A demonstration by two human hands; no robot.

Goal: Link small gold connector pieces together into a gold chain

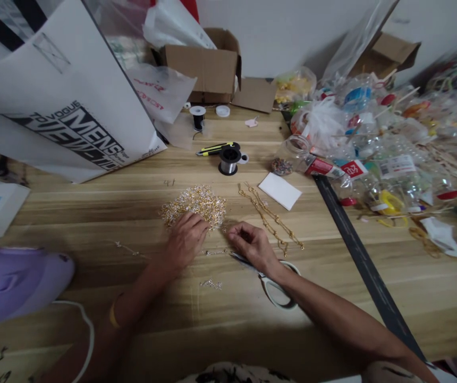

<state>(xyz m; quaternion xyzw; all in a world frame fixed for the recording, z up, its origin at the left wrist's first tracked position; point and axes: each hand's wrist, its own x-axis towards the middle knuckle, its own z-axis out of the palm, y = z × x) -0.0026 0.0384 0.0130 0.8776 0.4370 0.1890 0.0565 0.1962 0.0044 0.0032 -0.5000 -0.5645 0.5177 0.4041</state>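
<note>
A loose heap of small gold and silver jewelry pieces (pixel 202 202) lies on the wooden table. At its near edge, my left hand (pixel 186 238) has its fingers curled together and pressed down; what they pinch is too small to make out. My right hand (pixel 252 246) is closed in a pinch just to the right of the heap, its fingertip contents hidden. Between and below the hands lies a short beaded chain (pixel 215 252). Scissors (pixel 278 290) rest partly under my right wrist. Closer to me is a small cluster of silver bits (pixel 211 284).
Gold chains (pixel 270 218) and a white card (pixel 280 190) lie to the right. Beyond the heap are a wire spool (pixel 229 160), a yellow-black cutter (pixel 216 149) and a bead jar (pixel 288 154). Plastic containers (pixel 396 154) crowd the right; a white bag (pixel 65 106) stands left.
</note>
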